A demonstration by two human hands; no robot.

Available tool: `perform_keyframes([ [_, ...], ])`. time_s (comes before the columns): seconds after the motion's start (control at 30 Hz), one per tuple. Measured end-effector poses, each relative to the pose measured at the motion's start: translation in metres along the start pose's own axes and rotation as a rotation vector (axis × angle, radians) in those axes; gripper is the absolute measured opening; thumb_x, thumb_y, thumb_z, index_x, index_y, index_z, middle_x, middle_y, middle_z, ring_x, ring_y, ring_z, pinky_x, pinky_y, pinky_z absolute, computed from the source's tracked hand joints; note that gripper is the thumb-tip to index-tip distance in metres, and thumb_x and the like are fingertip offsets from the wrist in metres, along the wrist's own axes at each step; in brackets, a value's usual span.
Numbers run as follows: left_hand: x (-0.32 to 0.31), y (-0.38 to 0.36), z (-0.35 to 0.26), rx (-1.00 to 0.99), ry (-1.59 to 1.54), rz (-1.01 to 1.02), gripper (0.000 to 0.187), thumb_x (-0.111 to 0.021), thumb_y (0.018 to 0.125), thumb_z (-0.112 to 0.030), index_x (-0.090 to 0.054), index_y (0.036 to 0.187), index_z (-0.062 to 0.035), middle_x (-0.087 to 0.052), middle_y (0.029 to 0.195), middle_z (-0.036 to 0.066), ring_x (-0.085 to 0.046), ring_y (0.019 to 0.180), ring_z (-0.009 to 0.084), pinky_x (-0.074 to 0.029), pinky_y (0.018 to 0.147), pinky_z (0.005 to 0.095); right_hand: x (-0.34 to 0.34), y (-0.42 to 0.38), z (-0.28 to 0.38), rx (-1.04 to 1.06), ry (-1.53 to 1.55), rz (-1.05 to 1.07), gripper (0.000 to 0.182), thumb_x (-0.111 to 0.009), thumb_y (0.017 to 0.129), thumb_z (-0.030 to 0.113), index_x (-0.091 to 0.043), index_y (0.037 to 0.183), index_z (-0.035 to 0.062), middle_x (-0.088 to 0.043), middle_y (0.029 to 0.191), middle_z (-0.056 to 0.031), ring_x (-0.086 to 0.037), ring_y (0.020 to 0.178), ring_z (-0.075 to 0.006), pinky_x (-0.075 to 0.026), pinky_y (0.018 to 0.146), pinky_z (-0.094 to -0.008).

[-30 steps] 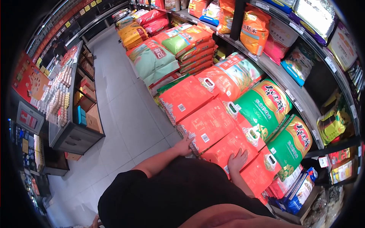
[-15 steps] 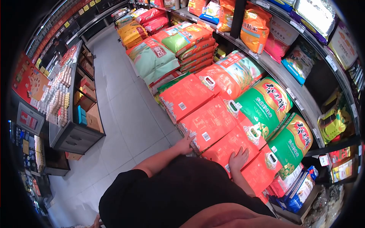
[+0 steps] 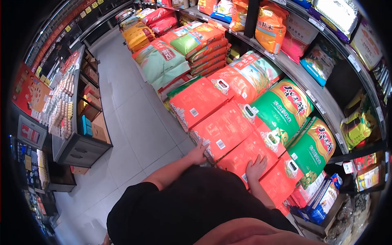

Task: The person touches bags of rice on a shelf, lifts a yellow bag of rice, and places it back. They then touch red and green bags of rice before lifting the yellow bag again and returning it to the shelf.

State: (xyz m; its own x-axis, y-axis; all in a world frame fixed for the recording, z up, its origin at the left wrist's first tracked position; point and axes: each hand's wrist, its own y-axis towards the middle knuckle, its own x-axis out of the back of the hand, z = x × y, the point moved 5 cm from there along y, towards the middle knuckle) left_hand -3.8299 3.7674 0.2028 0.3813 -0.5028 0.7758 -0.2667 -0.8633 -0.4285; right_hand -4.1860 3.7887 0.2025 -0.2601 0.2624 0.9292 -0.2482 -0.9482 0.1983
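My left hand (image 3: 199, 154) rests on the near edge of a flat red package (image 3: 222, 130), its fingers spread along the corner. Flat on another red package (image 3: 238, 157) lies my right hand (image 3: 256, 167), fingers apart, holding nothing. Several such red packages lie side by side, each with a dark handle opening at its far end. Behind them stand green rice bags (image 3: 282, 109) and a large red rice bag (image 3: 249, 77).
Shelves (image 3: 286, 65) with bags run along the right. Stacked rice bags (image 3: 161, 63) continue up the aisle. Left of the tiled floor (image 3: 130, 122) is a counter (image 3: 81, 143) with egg trays (image 3: 61, 110). A person (image 3: 62, 50) stands behind it.
The view has shifted very slightly, so the shelves and bags sit a little higher and further left. Both hands keep their places on the red packages.
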Motion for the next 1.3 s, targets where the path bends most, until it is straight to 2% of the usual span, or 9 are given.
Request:
perform_keyframes([
  [0.23,0.001,-0.001,-0.001,0.001,0.005,-0.001,0.087,-0.069,0.082,-0.026,-0.024,0.156,-0.0181,-0.001,0.162,0.025,-0.051,0.129,0.0418,-0.046,0.105,0.0447,-0.001,0.0,-0.001,0.003,0.002,0.002,0.06,-0.059,0.088,0.029,-0.047,0.14,-0.0004,-0.032,0.151,-0.0285,-0.029,0.142,-0.043,-0.024,0.117,-0.0525],
  [0.33,0.002,-0.002,-0.003,0.039,-0.017,0.037,0.086,-0.069,0.084,-0.028,-0.023,0.157,-0.0207,0.003,0.164,0.02,-0.045,0.135,0.0413,-0.044,0.107,0.045,0.0,-0.001,-0.001,0.012,0.002,-0.004,0.06,-0.059,0.088,0.029,-0.048,0.139,-0.0007,-0.032,0.151,-0.0286,-0.029,0.142,-0.043,-0.023,0.117,-0.0525],
  [0.53,0.0,0.001,0.0,0.002,-0.034,-0.022,0.086,-0.068,0.082,-0.024,-0.025,0.156,-0.0171,-0.002,0.162,0.025,-0.045,0.134,0.0413,-0.044,0.108,0.0447,-0.004,-0.002,-0.004,0.031,0.021,-0.033,0.06,-0.06,0.088,0.028,-0.047,0.139,-0.0004,-0.032,0.15,-0.0291,-0.029,0.141,-0.0439,-0.025,0.116,-0.0534],
  [0.67,0.001,0.003,0.004,0.009,-0.032,-0.006,0.084,-0.07,0.084,-0.023,-0.026,0.156,-0.0204,0.001,0.164,0.02,-0.043,0.136,0.041,-0.045,0.107,0.0451,-0.012,0.0,-0.014,0.03,0.103,-0.05,0.061,-0.063,0.086,0.028,-0.047,0.139,-0.0008,-0.034,0.149,-0.03,-0.03,0.14,-0.0451,-0.025,0.115,-0.0543],
  [0.87,0.004,0.002,0.004,0.006,-0.078,-0.001,0.081,-0.069,0.085,-0.02,-0.029,0.155,-0.0216,-0.002,0.164,0.019,-0.042,0.137,0.0404,-0.044,0.108,0.0445,0.01,0.021,0.054,0.256,0.182,0.029,0.071,-0.071,0.08,0.031,-0.046,0.138,0.0004,-0.036,0.147,-0.0296,-0.035,0.136,-0.0459,-0.029,0.113,-0.0537],
  [0.97,0.01,0.0,0.009,-0.082,-0.06,-0.06,0.071,-0.065,0.085,-0.018,-0.038,0.151,-0.0151,-0.011,0.163,0.019,-0.046,0.135,0.0374,-0.044,0.107,0.0434,-0.012,0.033,0.099,0.364,0.268,0.125,0.075,-0.076,0.076,0.033,-0.048,0.138,0.0025,-0.037,0.146,-0.0291,-0.036,0.135,-0.0455,-0.031,0.112,-0.0534],
  [1.1,0.015,0.003,0.044,-0.076,-0.204,-0.128,0.055,-0.062,0.086,-0.018,-0.052,0.14,-0.0151,-0.037,0.152,0.017,-0.051,0.129,0.0354,-0.046,0.105,0.0419,-0.026,0.05,0.168,0.432,0.282,0.26,0.079,-0.08,0.073,0.036,-0.047,0.138,0.0033,-0.039,0.144,-0.0305,-0.038,0.134,-0.0464,-0.033,0.111,-0.0531],
  [1.17,0.018,-0.002,0.074,-0.026,-0.402,-0.234,0.049,-0.061,0.087,-0.018,-0.056,0.135,-0.0155,-0.05,0.143,0.017,-0.055,0.123,0.0349,-0.047,0.102,0.0418,-0.04,0.058,0.19,0.451,0.256,0.239,0.083,-0.08,0.072,0.038,-0.046,0.14,0.0038,-0.037,0.145,-0.0301,-0.037,0.134,-0.046,-0.032,0.112,-0.0529],
  [1.3,0.016,-0.039,0.156,0.301,-0.545,-0.371,0.041,-0.062,0.087,-0.022,-0.062,0.127,-0.0131,-0.062,0.124,0.019,-0.061,0.112,0.0349,-0.05,0.096,0.0428,-0.072,0.068,0.211,0.449,0.17,0.281,0.087,-0.079,0.073,0.043,-0.043,0.142,0.0027,-0.036,0.146,-0.0308,-0.035,0.135,-0.0462,-0.03,0.113,-0.0543],
])
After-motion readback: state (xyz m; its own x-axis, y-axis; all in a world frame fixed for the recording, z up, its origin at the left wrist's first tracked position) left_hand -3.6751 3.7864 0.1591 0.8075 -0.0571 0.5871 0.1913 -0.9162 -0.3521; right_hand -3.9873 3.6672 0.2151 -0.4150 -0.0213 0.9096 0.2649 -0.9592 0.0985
